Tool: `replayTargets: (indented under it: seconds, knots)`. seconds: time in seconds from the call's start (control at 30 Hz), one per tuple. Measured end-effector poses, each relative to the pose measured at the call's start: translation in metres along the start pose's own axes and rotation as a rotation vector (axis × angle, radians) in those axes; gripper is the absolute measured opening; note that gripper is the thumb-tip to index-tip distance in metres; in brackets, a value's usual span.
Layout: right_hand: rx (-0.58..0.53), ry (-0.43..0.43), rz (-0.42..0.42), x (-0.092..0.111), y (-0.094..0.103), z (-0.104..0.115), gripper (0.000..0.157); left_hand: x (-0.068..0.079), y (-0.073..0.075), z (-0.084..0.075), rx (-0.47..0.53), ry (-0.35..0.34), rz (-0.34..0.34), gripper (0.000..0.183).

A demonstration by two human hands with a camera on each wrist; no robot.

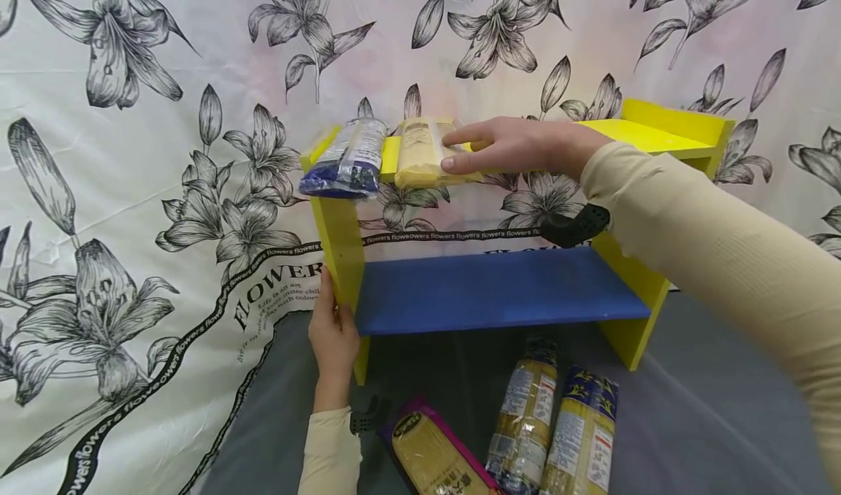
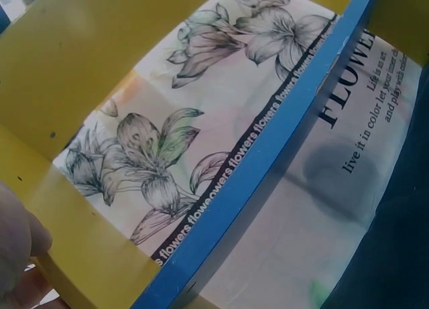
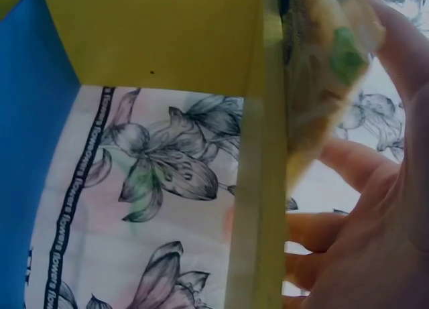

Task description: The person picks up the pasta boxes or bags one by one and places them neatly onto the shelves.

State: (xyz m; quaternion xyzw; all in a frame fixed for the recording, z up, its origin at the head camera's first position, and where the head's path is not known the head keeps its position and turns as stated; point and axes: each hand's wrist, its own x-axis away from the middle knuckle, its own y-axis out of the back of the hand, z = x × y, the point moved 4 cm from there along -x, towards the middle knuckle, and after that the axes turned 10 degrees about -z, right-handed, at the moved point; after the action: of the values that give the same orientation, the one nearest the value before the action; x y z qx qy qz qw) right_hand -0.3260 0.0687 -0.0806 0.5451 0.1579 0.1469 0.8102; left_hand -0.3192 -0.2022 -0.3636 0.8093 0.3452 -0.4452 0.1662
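A small shelf unit has yellow side panels [image 1: 343, 258] and a blue middle board [image 1: 493, 289]. On its yellow top lie a blue-and-clear plastic packet [image 1: 351, 152] and, just right of it, a pale yellow packet [image 1: 418, 152]. My right hand [image 1: 519, 147] reaches over the top from the right, thumb and fingers extended, touching the right side of the yellow packet [image 3: 322, 81]. Lower down, my left hand [image 1: 335, 342] grips the front edge of the left side panel, its thumb on one face. Part of that hand's fingers is hidden behind the panel.
On the grey surface below the shelf lie a flat noodle packet [image 1: 436, 451] with purple edges and two long pasta packs [image 1: 525, 407]. A white cloth [image 1: 217, 35] printed with black flowers hangs behind. The shelf's right end has a raised yellow edge [image 1: 677, 121].
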Motion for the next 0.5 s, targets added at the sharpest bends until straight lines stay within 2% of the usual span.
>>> replayTargets:
  seconds: [0.3,0.5]
  knots:
    - [-0.024,0.038,-0.052,-0.009,-0.008,0.003,0.075,0.002,0.000,-0.003,0.018,-0.017,-0.003,0.062]
    - [-0.063,0.047,-0.082,-0.013,-0.011,0.008,0.074,0.001,0.001,-0.004,0.013,0.013,0.012,0.062]
